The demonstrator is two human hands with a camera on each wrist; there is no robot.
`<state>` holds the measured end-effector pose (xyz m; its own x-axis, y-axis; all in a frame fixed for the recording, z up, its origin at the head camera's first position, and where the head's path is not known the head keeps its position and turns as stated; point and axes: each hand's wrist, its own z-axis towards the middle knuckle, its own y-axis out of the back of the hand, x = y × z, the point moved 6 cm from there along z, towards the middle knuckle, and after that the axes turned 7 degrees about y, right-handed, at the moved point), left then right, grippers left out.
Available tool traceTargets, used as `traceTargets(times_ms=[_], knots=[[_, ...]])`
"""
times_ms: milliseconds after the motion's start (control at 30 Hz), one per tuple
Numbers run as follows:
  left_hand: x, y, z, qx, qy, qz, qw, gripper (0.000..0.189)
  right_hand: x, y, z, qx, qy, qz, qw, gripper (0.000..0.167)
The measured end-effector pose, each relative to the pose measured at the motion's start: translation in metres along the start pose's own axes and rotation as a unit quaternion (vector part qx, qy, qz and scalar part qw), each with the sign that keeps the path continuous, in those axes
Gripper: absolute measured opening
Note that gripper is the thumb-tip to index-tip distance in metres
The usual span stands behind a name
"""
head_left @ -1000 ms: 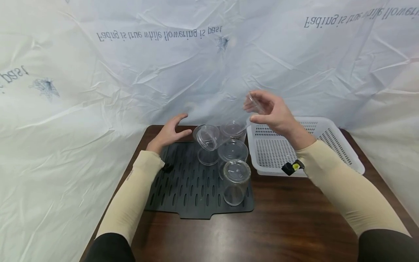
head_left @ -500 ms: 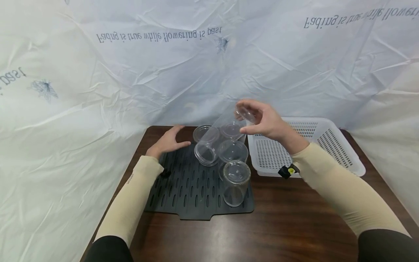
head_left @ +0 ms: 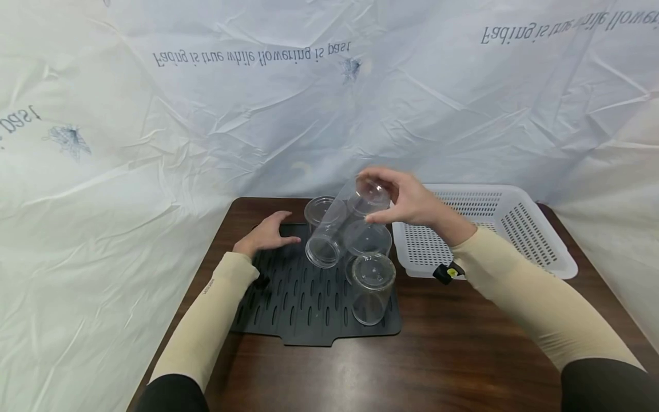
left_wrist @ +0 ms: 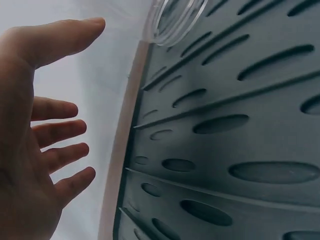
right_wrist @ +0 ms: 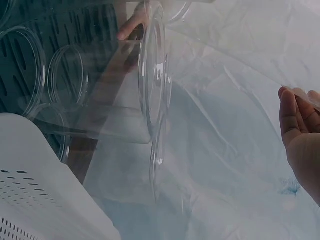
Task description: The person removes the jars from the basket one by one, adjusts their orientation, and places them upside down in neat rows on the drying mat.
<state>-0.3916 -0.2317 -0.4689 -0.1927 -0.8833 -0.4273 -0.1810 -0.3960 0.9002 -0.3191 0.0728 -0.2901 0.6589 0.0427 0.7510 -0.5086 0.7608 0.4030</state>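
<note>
My right hand (head_left: pixel 407 200) grips the upper end of a tall clear cup (head_left: pixel 329 234) between thumb and fingers. The cup tilts, its mouth pointing down and left over the dark grey drying mat (head_left: pixel 304 323). Whether its rim touches the mat, I cannot tell. Beside it, several clear cups stand on the mat, including a front cup (head_left: pixel 373 276), a middle cup (head_left: pixel 368 236) and a back left cup (head_left: pixel 316 207). My left hand (head_left: pixel 266 234) hovers near the mat's back left with nothing in it; the left wrist view shows its fingers (left_wrist: pixel 60 155) spread and relaxed.
A white perforated basket (head_left: pixel 558 266) sits right of the mat on the brown wooden table (head_left: pixel 437 349). Behind the table hangs a pale plastic sheet (head_left: pixel 247 114) with printed lettering. The clear cups crowd the mat's right side.
My right hand has come down and to the left with the tilted cup, whose mouth has dropped toward the mat. My left hand has lowered slightly and stays off the cups.
</note>
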Motion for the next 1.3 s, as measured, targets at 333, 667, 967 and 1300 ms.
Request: traceTargets(times_ms=[333, 667, 967, 1300], knots=[[0.009, -0.016, 0.002, 0.018, 0.003, 0.026, 0.9995, 0.095, 0.002, -0.011, 0.005, 0.023, 0.000, -0.065, 0.9976, 0.073], [0.017, -0.030, 0.000, 0.045, 0.014, 0.041, 0.9980, 0.096, 0.003, -0.026, 0.009, 0.063, 0.009, -0.091, 0.9939, 0.075], [0.016, -0.036, -0.001, 0.046, 0.018, 0.078, 0.9958, 0.094, 0.001, -0.040, 0.012, 0.095, 0.040, -0.148, 0.9836, 0.074], [0.018, -0.041, -0.001, 0.050, 0.023, 0.095, 0.9939, 0.093, -0.005, -0.056, 0.012, 0.137, 0.053, -0.208, 0.9670, 0.078]])
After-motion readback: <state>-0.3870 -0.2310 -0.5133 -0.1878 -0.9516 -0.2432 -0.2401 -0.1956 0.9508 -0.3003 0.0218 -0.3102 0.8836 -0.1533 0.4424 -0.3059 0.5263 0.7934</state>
